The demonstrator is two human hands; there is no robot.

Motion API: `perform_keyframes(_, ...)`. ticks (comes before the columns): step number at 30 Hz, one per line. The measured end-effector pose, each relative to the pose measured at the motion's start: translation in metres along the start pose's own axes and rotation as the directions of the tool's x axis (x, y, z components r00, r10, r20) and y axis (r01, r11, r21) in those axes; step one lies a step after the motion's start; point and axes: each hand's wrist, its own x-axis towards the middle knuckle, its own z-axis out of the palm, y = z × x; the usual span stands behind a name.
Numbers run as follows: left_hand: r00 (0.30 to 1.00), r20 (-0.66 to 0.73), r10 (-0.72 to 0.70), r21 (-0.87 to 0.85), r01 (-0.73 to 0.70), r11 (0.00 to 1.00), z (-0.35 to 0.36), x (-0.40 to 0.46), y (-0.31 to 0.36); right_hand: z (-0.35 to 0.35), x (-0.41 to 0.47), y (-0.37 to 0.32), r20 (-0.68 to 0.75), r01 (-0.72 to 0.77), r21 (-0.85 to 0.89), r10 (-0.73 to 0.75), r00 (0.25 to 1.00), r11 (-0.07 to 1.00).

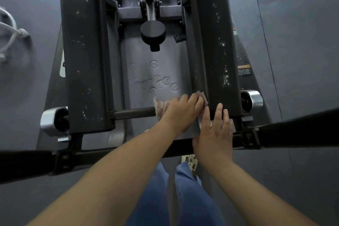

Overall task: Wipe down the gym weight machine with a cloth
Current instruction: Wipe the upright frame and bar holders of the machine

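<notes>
The weight machine (86,60) fills the view from above, with two long black beams speckled with white dust. A pale reddish cloth (160,106) lies over the right end of a black cross bar (134,113) between the beams. My left hand (180,111) grips the cloth, its knuckles against the inner side of the right beam (216,51). My right hand (215,132) rests with straight fingers on the near end of that beam, partly over a fold of the cloth.
Silver roller ends (53,121) (252,100) stick out at both sides. A black knob (153,35) hangs over the grey base plate. A black horizontal bar (27,161) crosses near my legs. White tubing (9,29) lies on the grey floor at far left.
</notes>
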Motion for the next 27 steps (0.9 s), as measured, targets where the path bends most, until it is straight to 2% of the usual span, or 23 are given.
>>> perform_keyframes(2,0.990,0.018,0.139,0.038,-0.140,0.989,0.003,-0.012,-0.014,0.000,0.000,0.001,0.016,0.004,-0.018,-0.004,1.000,1.000)
perform_keyframes(4,0.962,0.111,0.251,0.055,-0.258,0.965,-0.001,-0.025,-0.032,0.001,-0.001,0.002,0.036,0.016,-0.030,-0.015,0.999,0.999)
perform_keyframes(8,0.866,0.372,0.334,0.005,-0.362,0.932,-0.021,-0.049,-0.067,0.000,-0.001,0.006,0.100,0.038,-0.021,-0.035,0.994,0.999)
perform_keyframes(11,0.844,0.467,0.264,0.038,-0.317,0.948,-0.031,-0.082,-0.099,-0.001,0.000,0.009,0.093,0.059,-0.002,-0.059,0.994,0.998)
perform_keyframes(14,0.860,0.466,0.208,0.079,-0.275,0.958,-0.038,-0.096,-0.113,0.000,0.000,0.008,0.071,0.060,-0.011,-0.059,0.996,0.998)
perform_keyframes(17,0.810,0.566,0.153,0.106,-0.256,0.961,-0.044,-0.091,-0.103,-0.003,0.001,0.006,0.058,0.075,-0.008,-0.074,0.996,0.997)
perform_keyframes(19,0.851,0.514,0.111,0.136,-0.208,0.969,-0.058,-0.082,-0.095,-0.005,0.002,0.005,0.097,0.080,0.006,-0.080,0.992,0.997)
perform_keyframes(22,0.815,0.574,0.082,0.117,-0.181,0.977,-0.054,-0.081,-0.086,-0.011,0.000,0.004,0.126,0.081,-0.004,-0.080,0.989,0.997)
perform_keyframes(23,0.780,0.623,0.064,0.102,-0.162,0.981,-0.056,-0.079,-0.082,-0.012,0.000,0.004,0.136,0.086,-0.007,-0.084,0.987,0.996)
perform_keyframes(27,0.822,0.558,0.116,0.035,-0.163,0.986,-0.051,-0.051,-0.061,-0.013,0.000,0.006,0.162,0.097,-0.023,-0.092,0.983,0.995)
